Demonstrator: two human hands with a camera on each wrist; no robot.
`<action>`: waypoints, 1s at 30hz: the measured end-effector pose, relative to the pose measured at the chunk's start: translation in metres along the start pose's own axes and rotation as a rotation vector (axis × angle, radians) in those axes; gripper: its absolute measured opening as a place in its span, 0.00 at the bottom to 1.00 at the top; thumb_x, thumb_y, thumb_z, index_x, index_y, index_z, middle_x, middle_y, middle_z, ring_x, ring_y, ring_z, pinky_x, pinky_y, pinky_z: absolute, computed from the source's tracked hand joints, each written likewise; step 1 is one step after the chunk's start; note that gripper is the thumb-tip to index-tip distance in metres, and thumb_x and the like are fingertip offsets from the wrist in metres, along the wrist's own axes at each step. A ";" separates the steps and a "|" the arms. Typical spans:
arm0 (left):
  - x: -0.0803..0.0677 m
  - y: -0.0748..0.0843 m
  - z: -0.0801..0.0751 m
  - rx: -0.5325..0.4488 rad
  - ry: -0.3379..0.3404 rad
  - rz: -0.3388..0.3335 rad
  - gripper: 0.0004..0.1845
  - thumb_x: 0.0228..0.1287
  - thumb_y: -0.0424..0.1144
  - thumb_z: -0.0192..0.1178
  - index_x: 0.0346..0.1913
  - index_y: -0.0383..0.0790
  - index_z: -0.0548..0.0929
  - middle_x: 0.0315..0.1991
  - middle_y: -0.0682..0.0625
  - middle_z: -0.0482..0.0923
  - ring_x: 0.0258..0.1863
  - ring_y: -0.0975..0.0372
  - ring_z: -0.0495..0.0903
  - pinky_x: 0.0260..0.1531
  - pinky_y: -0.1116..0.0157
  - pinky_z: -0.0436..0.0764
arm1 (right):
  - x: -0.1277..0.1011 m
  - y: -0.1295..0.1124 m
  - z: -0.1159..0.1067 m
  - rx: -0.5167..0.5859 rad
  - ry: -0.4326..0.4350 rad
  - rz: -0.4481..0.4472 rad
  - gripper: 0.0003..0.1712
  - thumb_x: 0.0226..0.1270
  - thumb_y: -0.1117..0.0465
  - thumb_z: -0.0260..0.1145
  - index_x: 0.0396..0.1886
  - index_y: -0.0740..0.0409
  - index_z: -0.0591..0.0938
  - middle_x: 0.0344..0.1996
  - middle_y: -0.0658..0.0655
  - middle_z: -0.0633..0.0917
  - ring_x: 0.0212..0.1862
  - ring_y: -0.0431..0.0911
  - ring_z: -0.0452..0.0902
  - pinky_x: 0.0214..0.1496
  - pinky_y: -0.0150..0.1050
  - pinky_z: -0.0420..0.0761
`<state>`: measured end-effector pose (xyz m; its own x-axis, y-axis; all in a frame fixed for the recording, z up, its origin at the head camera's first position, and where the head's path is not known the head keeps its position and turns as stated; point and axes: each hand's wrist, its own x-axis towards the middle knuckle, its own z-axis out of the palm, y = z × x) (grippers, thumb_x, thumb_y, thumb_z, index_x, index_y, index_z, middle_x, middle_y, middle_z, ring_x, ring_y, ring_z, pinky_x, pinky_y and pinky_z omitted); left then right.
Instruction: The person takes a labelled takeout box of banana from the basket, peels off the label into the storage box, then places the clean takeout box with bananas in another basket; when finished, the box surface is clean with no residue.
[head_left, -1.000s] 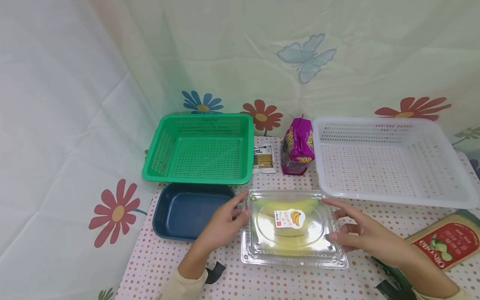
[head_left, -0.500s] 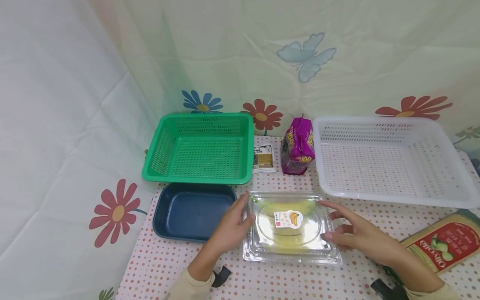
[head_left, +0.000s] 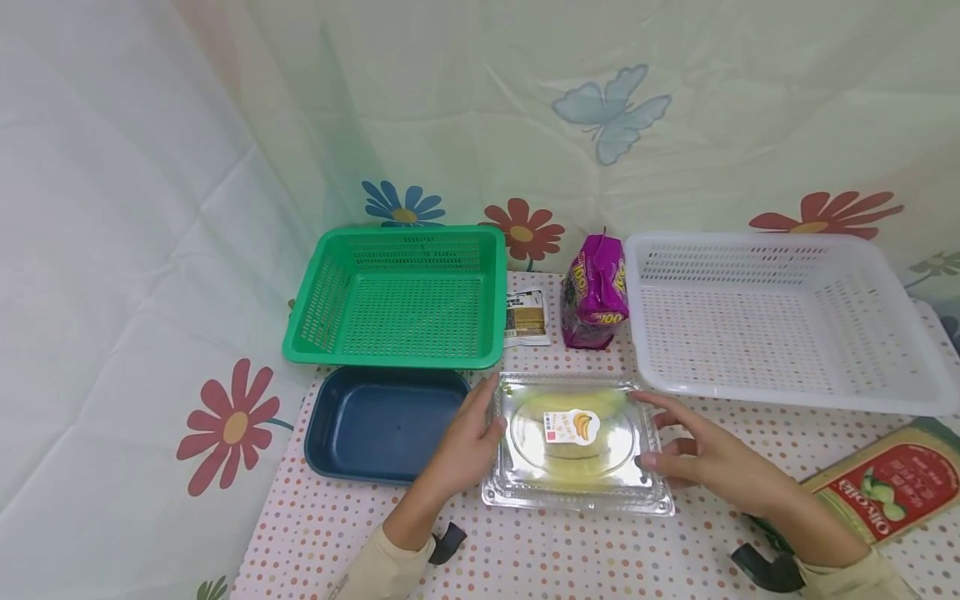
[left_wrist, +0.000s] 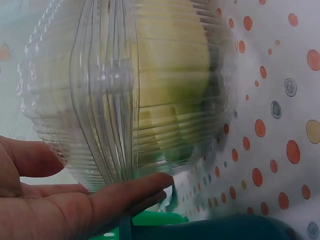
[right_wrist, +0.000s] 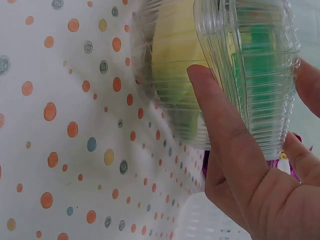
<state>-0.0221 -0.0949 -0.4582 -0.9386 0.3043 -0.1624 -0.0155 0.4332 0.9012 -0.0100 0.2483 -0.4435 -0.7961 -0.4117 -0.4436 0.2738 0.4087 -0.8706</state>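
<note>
A clear plastic clamshell box (head_left: 573,483) with a banana-picture label holds yellow fruit with green ends. It lies level, label up, close over the dotted tablecloth. At its left side my left hand (head_left: 465,446) holds the rim; in the left wrist view the thumb (left_wrist: 37,159) lies by the lid and the fingers (left_wrist: 120,195) run under the flange. My right hand (head_left: 705,458) grips the opposite side, the index finger at the far right corner. From the right wrist, its long fingers (right_wrist: 220,112) lie along the lower half.
A blue tray (head_left: 386,429) stands left of the box, with a green basket (head_left: 420,317) behind it. Beyond the box are a small packet (head_left: 527,318) and a purple snack bag (head_left: 596,292). A white basket (head_left: 750,333) and an Olivoila bottle (head_left: 888,483) are at right.
Held between both hands, the clamshell box has shifted slightly left, then a little toward the far side. The right hand has moved left with it; the surrounding things have stayed put.
</note>
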 end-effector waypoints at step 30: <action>-0.002 0.011 0.000 0.156 0.020 0.047 0.32 0.79 0.38 0.52 0.81 0.41 0.58 0.82 0.35 0.42 0.80 0.39 0.48 0.73 0.36 0.58 | -0.008 -0.027 -0.011 -0.446 0.102 -0.096 0.43 0.68 0.47 0.72 0.79 0.46 0.65 0.58 0.70 0.79 0.45 0.48 0.84 0.33 0.36 0.85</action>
<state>-0.0204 -0.0906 -0.4483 -0.9438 0.3110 -0.1120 0.0810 0.5460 0.8339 -0.0165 0.2493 -0.4140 -0.8618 -0.3916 -0.3223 -0.0450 0.6920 -0.7205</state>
